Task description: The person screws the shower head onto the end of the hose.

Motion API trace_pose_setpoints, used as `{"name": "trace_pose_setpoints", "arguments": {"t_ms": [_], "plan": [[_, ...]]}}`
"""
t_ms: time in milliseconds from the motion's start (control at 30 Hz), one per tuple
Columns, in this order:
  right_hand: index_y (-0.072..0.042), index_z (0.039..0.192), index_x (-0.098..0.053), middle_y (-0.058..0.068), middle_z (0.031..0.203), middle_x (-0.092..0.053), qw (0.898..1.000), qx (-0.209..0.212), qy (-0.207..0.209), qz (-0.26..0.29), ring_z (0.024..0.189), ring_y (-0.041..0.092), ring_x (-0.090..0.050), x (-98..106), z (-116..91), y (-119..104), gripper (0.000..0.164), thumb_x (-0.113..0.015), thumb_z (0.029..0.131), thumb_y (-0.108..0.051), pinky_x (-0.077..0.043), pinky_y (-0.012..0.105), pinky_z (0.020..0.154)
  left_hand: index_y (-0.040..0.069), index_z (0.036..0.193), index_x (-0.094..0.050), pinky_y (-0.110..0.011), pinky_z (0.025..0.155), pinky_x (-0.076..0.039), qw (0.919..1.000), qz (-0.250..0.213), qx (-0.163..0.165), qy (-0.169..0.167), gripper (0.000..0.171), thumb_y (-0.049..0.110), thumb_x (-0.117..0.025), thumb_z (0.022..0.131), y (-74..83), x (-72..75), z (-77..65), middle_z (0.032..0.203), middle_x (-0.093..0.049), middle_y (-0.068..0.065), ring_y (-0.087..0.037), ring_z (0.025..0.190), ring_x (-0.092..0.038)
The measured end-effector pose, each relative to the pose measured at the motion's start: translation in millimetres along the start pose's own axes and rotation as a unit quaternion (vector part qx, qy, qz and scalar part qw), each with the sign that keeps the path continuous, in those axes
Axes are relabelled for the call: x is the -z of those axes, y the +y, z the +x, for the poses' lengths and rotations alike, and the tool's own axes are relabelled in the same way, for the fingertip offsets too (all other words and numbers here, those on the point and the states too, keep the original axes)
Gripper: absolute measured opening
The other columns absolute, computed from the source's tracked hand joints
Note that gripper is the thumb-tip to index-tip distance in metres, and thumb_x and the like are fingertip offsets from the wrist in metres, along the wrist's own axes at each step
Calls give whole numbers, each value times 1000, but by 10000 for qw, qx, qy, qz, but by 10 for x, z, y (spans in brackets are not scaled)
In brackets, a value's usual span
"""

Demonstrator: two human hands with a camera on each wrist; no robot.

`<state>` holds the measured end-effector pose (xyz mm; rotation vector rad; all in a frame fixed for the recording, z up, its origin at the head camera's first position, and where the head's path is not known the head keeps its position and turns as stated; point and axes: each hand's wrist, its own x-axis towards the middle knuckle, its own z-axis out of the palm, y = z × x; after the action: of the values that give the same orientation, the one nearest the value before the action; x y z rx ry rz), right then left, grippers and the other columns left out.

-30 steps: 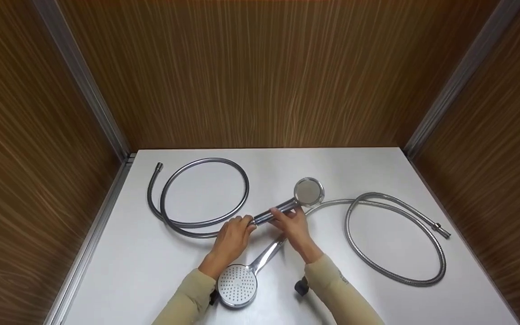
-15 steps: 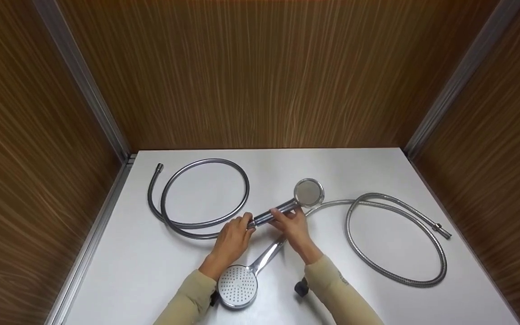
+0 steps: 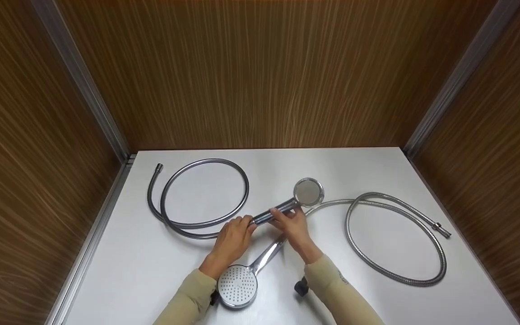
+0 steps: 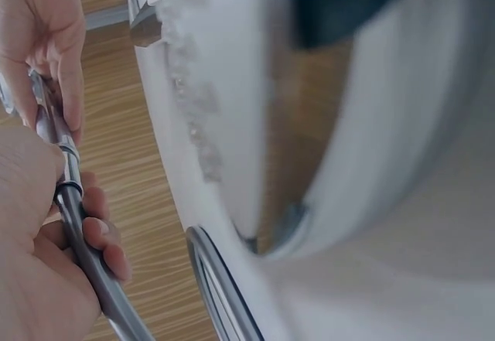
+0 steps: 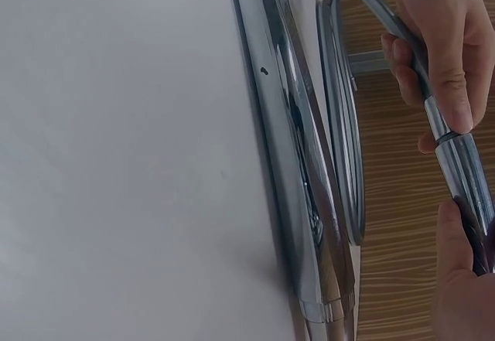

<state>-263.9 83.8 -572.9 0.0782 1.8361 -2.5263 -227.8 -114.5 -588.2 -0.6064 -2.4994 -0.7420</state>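
Observation:
My left hand (image 3: 232, 237) grips the end of a dark grey shower hose (image 3: 247, 187), right at the base of a chrome shower head (image 3: 308, 192). My right hand (image 3: 294, 228) holds that shower head by its handle, thumb on top, its round face up. In the right wrist view the hose's metal end meets the handle (image 5: 468, 179); whether it is threaded in cannot be seen. The left wrist view shows my left fingers curled round the hose (image 4: 97, 267). Below my hands lies a second shower head (image 3: 237, 286) with a white dotted face.
A silver hose (image 3: 440, 257) lies looped on the right of the white table (image 3: 120, 271) and runs toward the second shower head's handle. The dark hose's loose end (image 3: 159, 168) points to the back left. Wood-patterned panels (image 3: 260, 76) enclose the back and sides.
The fingers of my left hand have shifted slightly round the hose end at the handle. My right hand, both shower heads and the hoses on the table look the same.

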Motion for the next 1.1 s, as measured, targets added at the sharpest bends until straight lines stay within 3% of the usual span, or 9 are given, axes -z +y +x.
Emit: {"name": "trace_pose_setpoints", "arguments": {"t_ms": [167,467,733,967,1100], "plan": [[7,128,-46,15,100,-72,10000,-7,-11,-79,89,20,-79,-1,-1,-15,41,-72,96,2,-62,38,91,6,118,-57,-45,72,-53,9993,-186,253,-212,24,24,-64,105,8,14,11,89,-66,-10,-29,77,-65],[9,132,-42,16,104,-71,9998,60,12,-187,92,21,-79,2,-8,-11,47,-72,97,0,-62,39,91,8,105,-58,-40,58,-47,9996,236,-9,-145,23,30,-64,103,4,31,47,75,-57,-7,-26,65,-57],[6,131,-44,15,104,-70,10000,-8,-25,-81,92,20,-79,0,-22,-15,42,-70,98,1,-62,37,92,8,100,-61,-40,60,-49,9994,319,-113,20,21,28,-63,104,-1,15,47,74,-59,-6,-25,64,-58],[6,132,-44,16,103,-70,10000,-42,17,-69,91,20,-79,-15,-33,-33,43,-70,98,1,-62,37,91,6,118,-57,-42,66,-51,9995,11,168,-265,27,29,-64,105,-4,27,32,83,-63,-7,-25,72,-61],[7,132,-44,16,104,-71,9999,-23,53,-124,91,20,-79,-21,-29,-19,44,-71,97,0,-62,37,91,7,120,-55,-43,67,-51,9993,136,122,-319,30,30,-65,104,-9,37,32,85,-63,-8,-25,73,-61]]}}
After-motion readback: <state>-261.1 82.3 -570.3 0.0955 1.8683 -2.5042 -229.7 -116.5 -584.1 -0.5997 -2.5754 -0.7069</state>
